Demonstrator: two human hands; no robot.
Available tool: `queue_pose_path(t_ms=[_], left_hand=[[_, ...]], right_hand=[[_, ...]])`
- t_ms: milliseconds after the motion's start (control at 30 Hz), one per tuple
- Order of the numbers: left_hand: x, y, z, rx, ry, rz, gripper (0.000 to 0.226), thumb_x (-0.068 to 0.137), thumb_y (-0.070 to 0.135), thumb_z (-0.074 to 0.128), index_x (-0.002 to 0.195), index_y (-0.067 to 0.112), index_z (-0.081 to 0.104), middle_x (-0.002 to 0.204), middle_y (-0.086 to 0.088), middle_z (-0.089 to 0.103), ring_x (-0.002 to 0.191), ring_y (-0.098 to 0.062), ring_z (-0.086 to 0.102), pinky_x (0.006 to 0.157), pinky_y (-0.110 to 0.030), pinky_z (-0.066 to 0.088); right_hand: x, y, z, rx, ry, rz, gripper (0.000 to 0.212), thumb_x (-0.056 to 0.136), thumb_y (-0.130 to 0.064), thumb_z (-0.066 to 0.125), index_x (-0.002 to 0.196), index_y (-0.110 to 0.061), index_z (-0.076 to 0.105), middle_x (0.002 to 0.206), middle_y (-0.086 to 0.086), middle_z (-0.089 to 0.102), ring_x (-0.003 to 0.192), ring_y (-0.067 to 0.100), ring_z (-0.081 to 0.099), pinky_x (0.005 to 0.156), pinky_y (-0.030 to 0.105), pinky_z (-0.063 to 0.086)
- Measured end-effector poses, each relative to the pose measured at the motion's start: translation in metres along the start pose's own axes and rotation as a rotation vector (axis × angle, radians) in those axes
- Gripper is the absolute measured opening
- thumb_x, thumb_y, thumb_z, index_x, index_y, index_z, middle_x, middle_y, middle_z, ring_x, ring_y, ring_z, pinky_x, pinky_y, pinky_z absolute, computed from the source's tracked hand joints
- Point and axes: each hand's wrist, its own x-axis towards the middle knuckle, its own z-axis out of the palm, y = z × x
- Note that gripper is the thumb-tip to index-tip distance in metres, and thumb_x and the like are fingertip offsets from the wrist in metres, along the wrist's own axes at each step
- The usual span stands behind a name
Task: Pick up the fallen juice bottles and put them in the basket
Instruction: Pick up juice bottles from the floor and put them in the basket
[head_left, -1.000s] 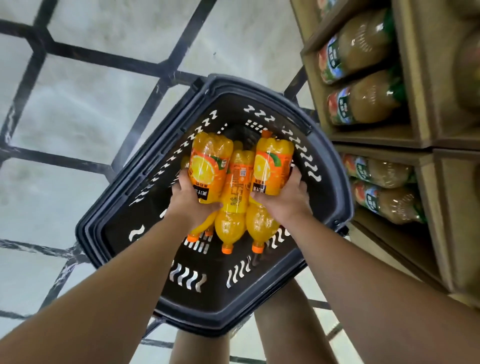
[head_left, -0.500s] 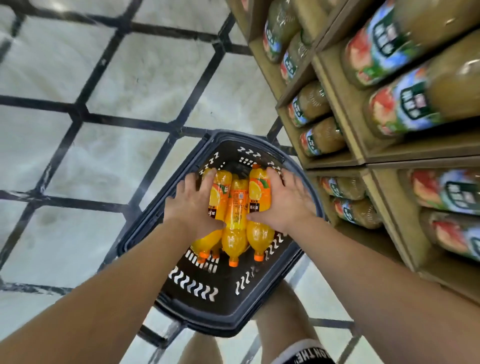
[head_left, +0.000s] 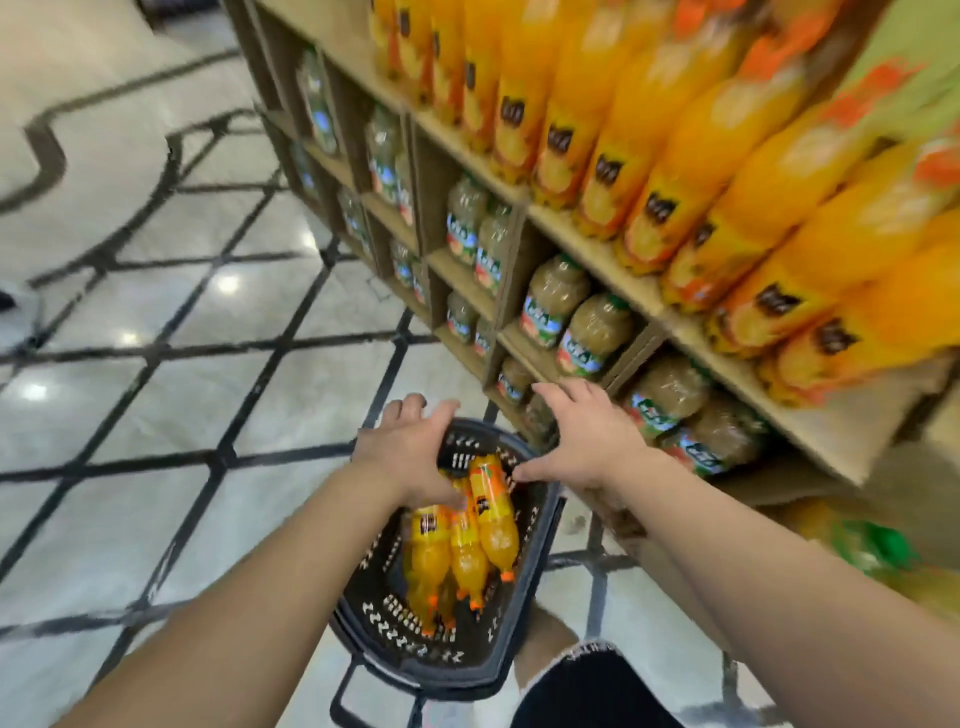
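Three orange juice bottles (head_left: 467, 540) lie side by side in a black plastic basket (head_left: 535, 577) on the floor, caps toward me. My left hand (head_left: 410, 457) hovers over the far end of the bottles with fingers spread, holding nothing. Above the basket's far right rim is my right hand (head_left: 592, 436), also spread and empty, clear of the bottles.
A cardboard display shelf (head_left: 587, 239) rises at the right, with orange juice bottles (head_left: 675, 166) on top and brownish juice bottles (head_left: 576, 317) in lower cubbies. Pale tiled floor (head_left: 156, 389) with dark lines stretches left. My legs (head_left: 582, 680) are beside the basket.
Both hands have let go of the bottles and lifted off them, fingers spreading. The view has tilted up, bringing the upper shelf into sight.
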Motion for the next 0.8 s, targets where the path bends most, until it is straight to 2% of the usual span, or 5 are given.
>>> queue_pose_path(t_ms=[100,233,467,633,800], left_hand=[[-0.039,0.038,-0.047,0.031,0.061,0.068,0.129,0.051,0.074,0.081,0.156,0.042,0.013,0.156,-0.004,0.025,0.146,-0.026,0.022,0.102,-0.049,0.041],[-0.086,0.093,-0.102,0.088,0.107,0.155,0.136,0.049,0.078,0.079,0.158,0.042,0.007,0.155,-0.007,0.028,0.146,-0.03,0.024,0.105,-0.051,0.041],[-0.161,0.209,-0.173,0.208,0.172,0.324,0.131,0.056,0.079,0.075,0.16,0.04,0.005,0.158,-0.007,0.021,0.148,-0.033,0.018,0.11,-0.055,0.04],[-0.206,0.312,-0.189,0.236,0.197,0.468,0.126,0.058,0.075,0.079,0.158,0.044,0.01,0.157,-0.002,0.022,0.147,-0.029,0.018,0.109,-0.05,0.04],[-0.242,0.426,-0.163,0.282,0.229,0.582,0.123,0.059,0.074,0.08,0.158,0.044,0.013,0.157,0.0,0.022,0.146,-0.026,0.02,0.105,-0.049,0.042]], right_hand=[[-0.059,0.001,-0.052,0.01,0.045,0.026,0.131,0.058,-0.082,0.079,0.162,-0.033,0.018,0.168,0.006,0.021,0.153,0.032,0.017,0.122,0.052,0.028],[-0.139,0.015,-0.106,0.025,0.137,0.079,0.128,0.058,-0.078,0.081,0.162,-0.032,0.023,0.164,0.006,0.027,0.149,0.032,0.024,0.118,0.05,0.034],[-0.272,0.074,-0.166,0.07,0.268,0.201,0.122,0.061,-0.077,0.08,0.161,-0.036,0.023,0.16,0.002,0.03,0.146,0.032,0.028,0.114,0.053,0.038],[-0.366,0.14,-0.184,0.129,0.378,0.306,0.12,0.061,-0.075,0.081,0.16,-0.039,0.024,0.16,0.002,0.032,0.148,0.031,0.027,0.113,0.051,0.04],[-0.462,0.222,-0.178,0.195,0.461,0.392,0.119,0.061,-0.074,0.081,0.159,-0.038,0.024,0.16,0.001,0.031,0.148,0.03,0.026,0.116,0.053,0.037]])
